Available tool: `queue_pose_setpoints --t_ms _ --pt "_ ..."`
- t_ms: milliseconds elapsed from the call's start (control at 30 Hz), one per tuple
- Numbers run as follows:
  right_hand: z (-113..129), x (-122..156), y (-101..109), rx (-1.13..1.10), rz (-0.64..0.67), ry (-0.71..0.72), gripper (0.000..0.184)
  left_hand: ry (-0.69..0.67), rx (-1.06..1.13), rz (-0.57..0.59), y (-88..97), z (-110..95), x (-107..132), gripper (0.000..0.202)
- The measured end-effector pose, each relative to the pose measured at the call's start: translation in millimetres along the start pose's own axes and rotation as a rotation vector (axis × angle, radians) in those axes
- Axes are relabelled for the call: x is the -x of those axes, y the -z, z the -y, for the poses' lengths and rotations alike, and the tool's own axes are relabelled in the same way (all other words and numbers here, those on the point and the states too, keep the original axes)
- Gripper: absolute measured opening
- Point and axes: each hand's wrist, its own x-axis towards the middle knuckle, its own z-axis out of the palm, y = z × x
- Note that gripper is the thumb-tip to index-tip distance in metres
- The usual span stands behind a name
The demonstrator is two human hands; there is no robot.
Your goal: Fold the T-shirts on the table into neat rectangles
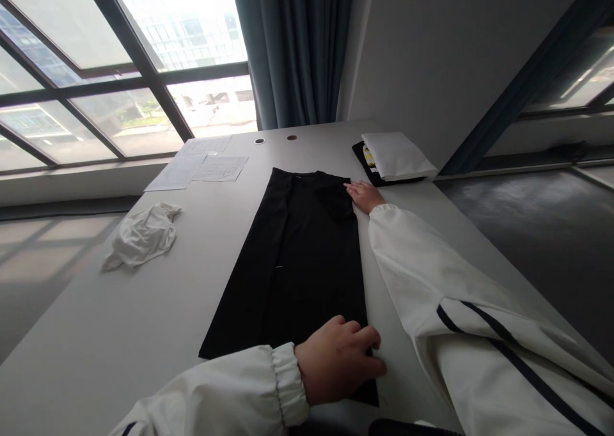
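A black garment (pixel 311 263), which looks like a folded T-shirt with a short sleeve turned inward at its far right, lies lengthwise on the white table. My left hand (pixel 338 359) is over its near right edge, fingers bent and thumb close to them; the fingertips are partly hidden. At the far right corner, my right hand (pixel 367 196) rests with its fingers stretched onto the edge by the sleeve. Small light marks show on the black cloth.
A crumpled white cloth (pixel 144 234) lies on the left of the table (pixel 192 295). Printed papers (pixel 220 167) are at the far left. Folded white cloth (pixel 400 155) sits on a black piece with a yellow print at the far right. A dark object (pixel 407 428) shows at the near edge.
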Motion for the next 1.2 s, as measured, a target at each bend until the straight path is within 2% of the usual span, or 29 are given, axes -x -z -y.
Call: queue_pose_setpoints --t_ms 100,267,533,667,900,1200 --pt "-5.9 -11.9 -5.9 -0.086 -0.019 -0.087 0.053 -0.081 -0.005 -0.009 1.9 1.4 -5.0 0.011" --pt "-12.5 -21.1 -7.1 -0.165 -0.036 -0.091 0.050 -0.162 -0.021 0.041 8.2 1.2 -4.9 0.006" --pt "-0.9 -18.9 10.0 -0.235 -0.161 -0.200 0.044 -0.146 -0.063 -0.089 26.2 2.7 7.5 0.008" --pt "6.6 -25.1 15.7 -0.230 -0.200 -0.234 0.049 -0.127 -0.024 -0.160 35.7 2.2 20.8 0.015" --pt "23.2 -45.6 25.8 -0.133 -0.111 -0.231 0.065 -0.079 -0.013 -0.241 42.2 -1.2 33.0 0.011" --pt "54.7 -61.2 42.3 -0.006 0.023 -0.104 0.078 -0.014 0.036 -0.373 42.0 -1.8 46.3 0.019"
